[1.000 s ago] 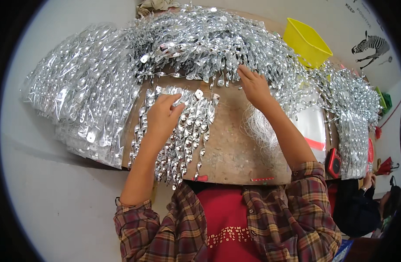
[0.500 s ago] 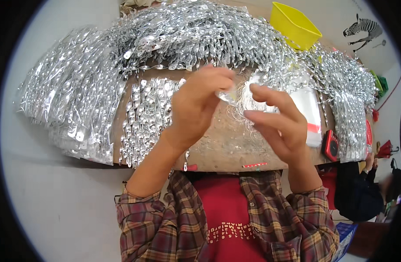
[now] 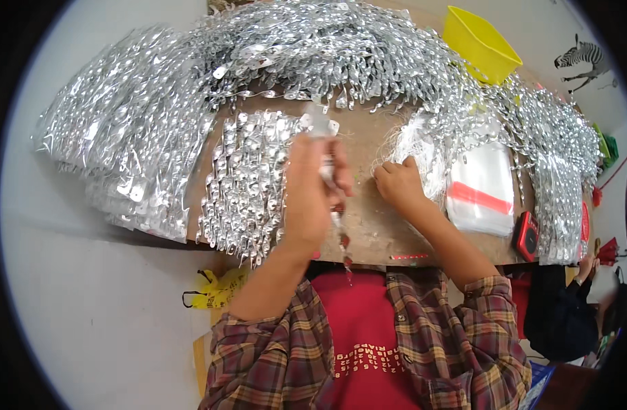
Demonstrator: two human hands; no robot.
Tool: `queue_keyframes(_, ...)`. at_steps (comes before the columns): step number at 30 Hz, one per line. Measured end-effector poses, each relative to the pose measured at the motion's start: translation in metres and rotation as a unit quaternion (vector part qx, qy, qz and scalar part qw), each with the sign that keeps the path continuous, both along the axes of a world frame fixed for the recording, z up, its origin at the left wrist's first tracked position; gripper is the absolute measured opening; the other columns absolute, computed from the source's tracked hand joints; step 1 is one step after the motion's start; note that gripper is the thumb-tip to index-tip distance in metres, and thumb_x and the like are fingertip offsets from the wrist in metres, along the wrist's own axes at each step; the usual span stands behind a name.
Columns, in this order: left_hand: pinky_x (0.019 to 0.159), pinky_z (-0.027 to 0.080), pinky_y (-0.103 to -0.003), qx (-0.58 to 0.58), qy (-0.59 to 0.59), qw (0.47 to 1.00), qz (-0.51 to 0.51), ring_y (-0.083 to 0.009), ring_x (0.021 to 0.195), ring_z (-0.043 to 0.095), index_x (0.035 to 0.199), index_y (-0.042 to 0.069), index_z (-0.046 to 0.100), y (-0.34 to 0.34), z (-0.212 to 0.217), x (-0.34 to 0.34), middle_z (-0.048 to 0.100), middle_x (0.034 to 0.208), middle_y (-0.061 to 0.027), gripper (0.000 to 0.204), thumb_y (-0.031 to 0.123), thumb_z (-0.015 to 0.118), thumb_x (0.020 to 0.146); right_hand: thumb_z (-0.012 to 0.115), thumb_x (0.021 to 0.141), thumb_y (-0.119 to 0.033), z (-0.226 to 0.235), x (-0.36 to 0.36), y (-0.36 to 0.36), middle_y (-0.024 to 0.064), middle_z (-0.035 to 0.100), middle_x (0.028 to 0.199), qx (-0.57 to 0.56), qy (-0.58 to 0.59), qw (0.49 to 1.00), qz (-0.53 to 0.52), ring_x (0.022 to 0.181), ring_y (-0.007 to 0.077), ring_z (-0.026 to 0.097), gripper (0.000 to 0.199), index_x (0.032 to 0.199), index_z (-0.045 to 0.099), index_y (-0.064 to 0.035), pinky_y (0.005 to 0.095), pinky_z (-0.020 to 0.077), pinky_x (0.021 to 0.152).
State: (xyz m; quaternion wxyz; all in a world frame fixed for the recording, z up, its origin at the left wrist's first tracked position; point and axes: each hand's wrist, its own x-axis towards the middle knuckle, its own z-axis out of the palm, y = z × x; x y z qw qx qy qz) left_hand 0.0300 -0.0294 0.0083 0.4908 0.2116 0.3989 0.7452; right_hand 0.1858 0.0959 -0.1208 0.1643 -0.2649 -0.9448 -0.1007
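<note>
My left hand (image 3: 312, 195) is closed around a twisted silver foil strip (image 3: 337, 225). The strip's lower end dangles past the table's front edge; its upper end is blurred by motion. To the right, my right hand (image 3: 401, 186) has its fingers pinched together at the edge of a bundle of thin white string (image 3: 423, 147). Any single strand between those fingertips is too fine to make out. Left of my left hand, rows of twisted silver strips (image 3: 248, 181) lie side by side on the brown table (image 3: 368, 232).
Heaps of silver strips (image 3: 307, 44) cover the table's back, with bagged ones (image 3: 132, 130) at left. Clear plastic bags (image 3: 481, 178) with a red band lie right, beside a red-black device (image 3: 526, 236). A yellow bin (image 3: 481, 44) stands behind. Another person (image 3: 563, 311) sits far right.
My left hand has turned and now has a strip hanging down from it. My right hand has gone from spread fingers in the air to a pinch at the string bundle.
</note>
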Motion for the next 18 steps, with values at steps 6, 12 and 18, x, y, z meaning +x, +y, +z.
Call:
queue_keyframes(6, 0.043, 0.03, -0.017, -0.037, 0.137, 0.966, -0.215, -0.0034, 0.05, 0.041, 0.093, 0.007, 0.057, 0.017, -0.041, 0.021, 0.044, 0.063, 0.0054, 0.015, 0.021, 0.054, 0.087, 0.057, 0.079, -0.015, 0.006, 0.02, 0.002, 0.0024, 0.055, 0.065, -0.358, 0.168, 0.918, -0.036, 0.054, 0.0145, 0.05, 0.008, 0.081, 0.06, -0.008, 0.0279, 0.0328, 0.053)
queue_keyframes(12, 0.045, 0.03, -0.018, -0.064, 0.056, 0.974, -0.211, -0.0031, 0.049, 0.038, 0.096, 0.002, 0.058, 0.018, -0.044, 0.013, 0.043, 0.061, 0.0055, 0.018, 0.015, 0.061, 0.083, 0.059, 0.084, -0.016, 0.087, 0.021, -0.024, -0.009, 0.044, 0.064, -0.718, 0.439, 0.541, -0.017, 0.053, 0.001, 0.03, 0.011, 0.089, 0.059, -0.0065, 0.0181, 0.0219, 0.048)
queue_keyframes(18, 0.046, 0.032, -0.019, -0.054, 0.106, 0.96, -0.253, -0.004, 0.05, 0.039, 0.094, 0.001, 0.058, 0.029, -0.047, 0.026, 0.047, 0.065, 0.0039, 0.022, 0.017, 0.066, 0.08, 0.06, 0.082, -0.014, 0.088, 0.02, -0.026, -0.0093, 0.043, 0.063, -0.703, 0.492, 0.513, -0.011, 0.053, 0.0008, 0.03, 0.01, 0.09, 0.059, -0.0067, 0.0176, 0.0214, 0.048)
